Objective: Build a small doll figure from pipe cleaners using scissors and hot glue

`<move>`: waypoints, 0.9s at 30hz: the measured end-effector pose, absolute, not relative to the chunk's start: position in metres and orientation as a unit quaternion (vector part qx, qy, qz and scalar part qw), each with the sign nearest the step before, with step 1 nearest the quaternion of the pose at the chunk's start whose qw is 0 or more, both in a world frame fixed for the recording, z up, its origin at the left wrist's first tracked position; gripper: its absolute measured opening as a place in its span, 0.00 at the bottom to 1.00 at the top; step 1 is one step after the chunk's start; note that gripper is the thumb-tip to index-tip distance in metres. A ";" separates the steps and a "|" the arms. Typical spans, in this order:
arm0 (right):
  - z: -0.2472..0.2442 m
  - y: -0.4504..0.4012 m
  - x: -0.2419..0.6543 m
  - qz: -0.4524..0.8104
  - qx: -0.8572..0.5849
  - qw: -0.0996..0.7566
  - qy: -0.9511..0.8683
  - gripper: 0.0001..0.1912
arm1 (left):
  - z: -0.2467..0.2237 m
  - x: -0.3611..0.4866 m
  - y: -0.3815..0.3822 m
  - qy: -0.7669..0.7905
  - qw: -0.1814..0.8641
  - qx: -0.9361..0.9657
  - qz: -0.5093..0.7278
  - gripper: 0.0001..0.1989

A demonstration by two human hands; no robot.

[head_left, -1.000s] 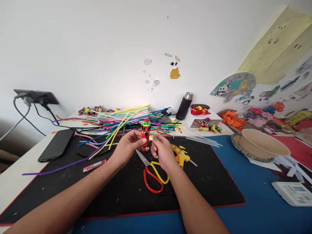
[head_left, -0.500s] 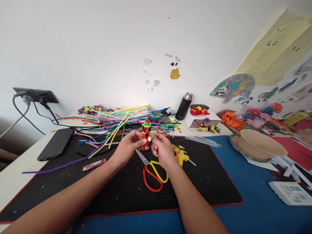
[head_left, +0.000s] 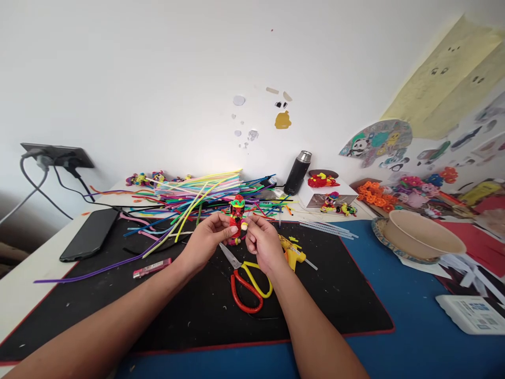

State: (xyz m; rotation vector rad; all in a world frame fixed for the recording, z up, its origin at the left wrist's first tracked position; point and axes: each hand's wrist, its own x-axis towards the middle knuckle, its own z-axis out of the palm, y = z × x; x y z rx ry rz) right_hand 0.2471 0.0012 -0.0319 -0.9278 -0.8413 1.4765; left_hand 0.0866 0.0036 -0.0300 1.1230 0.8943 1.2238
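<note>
A small red pipe-cleaner figure (head_left: 235,222) with a green-trimmed head stands upright above the mat. My left hand (head_left: 205,239) grips its body from the left, thumb across the front. At the figure's right side, my right hand (head_left: 265,243) has its thumb and forefinger pinched by a pale round tip on the figure's arm; whether they hold that part or something tiny is hidden. Below the hands lie scissors (head_left: 248,304) with one red and one yellow handle. A yellow glue gun (head_left: 292,257) rests partly behind my right wrist.
A heap of colourful pipe cleaners (head_left: 205,192) lies behind the hands. To the left are a phone (head_left: 90,235) and a pink lighter-like stick (head_left: 152,268). A black flask (head_left: 298,172), glue sticks (head_left: 328,229) and a beige bowl (head_left: 425,237) stand or lie to the right.
Hardly anything differs. The figure has turned or shifted very slightly in my hands, and the camera view has moved a little.
</note>
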 end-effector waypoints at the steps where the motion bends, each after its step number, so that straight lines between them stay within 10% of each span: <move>1: -0.032 0.001 0.247 0.630 -0.395 0.565 -0.358 0.21 | -0.030 0.087 0.004 0.383 0.587 0.482 0.526 0.21; 27: -0.030 -0.001 0.246 0.649 -0.373 0.564 -0.349 0.21 | -0.026 0.086 0.003 0.387 0.587 0.475 0.529 0.23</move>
